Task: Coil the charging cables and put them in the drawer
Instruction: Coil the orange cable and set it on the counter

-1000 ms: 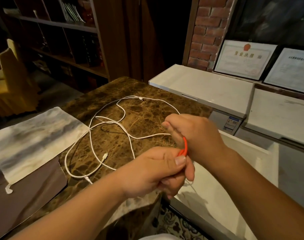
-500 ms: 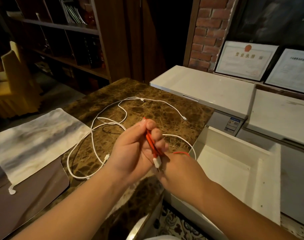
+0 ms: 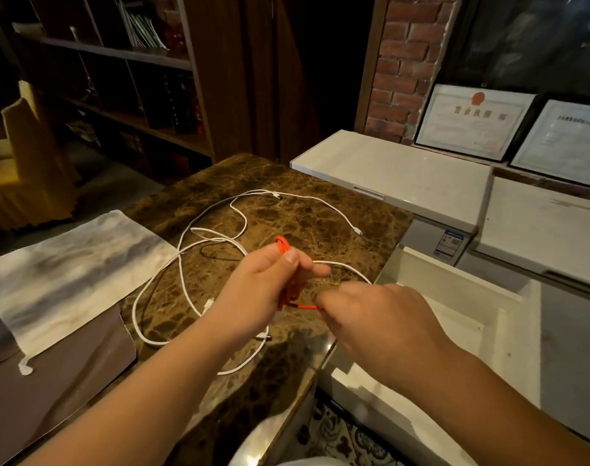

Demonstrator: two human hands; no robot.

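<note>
An orange cable (image 3: 284, 247), folded into a short bundle, stands upright in my left hand (image 3: 265, 287), pinched under the thumb. Its free end runs sideways into the fingertips of my right hand (image 3: 376, 317), which pulls it taut just right of the bundle. Both hands hover over the near right corner of the brown marble tabletop (image 3: 320, 216). Loose white cables (image 3: 193, 250) sprawl in loops across the marble behind and left of my hands. An open white drawer (image 3: 461, 297) sits to the right, below table level, under my right wrist.
A grey-white cloth (image 3: 61, 267) lies on the left of the tabletop over a brown mat (image 3: 55, 395). White chest units (image 3: 401, 169) stand behind the drawer, with framed certificates (image 3: 471, 121) against a brick wall. Dark bookshelves (image 3: 125, 82) fill the back left.
My left hand has lifted the orange bundle and turned it upright. My right hand has moved from under the left hand to its right, drawing the orange end out sideways.
</note>
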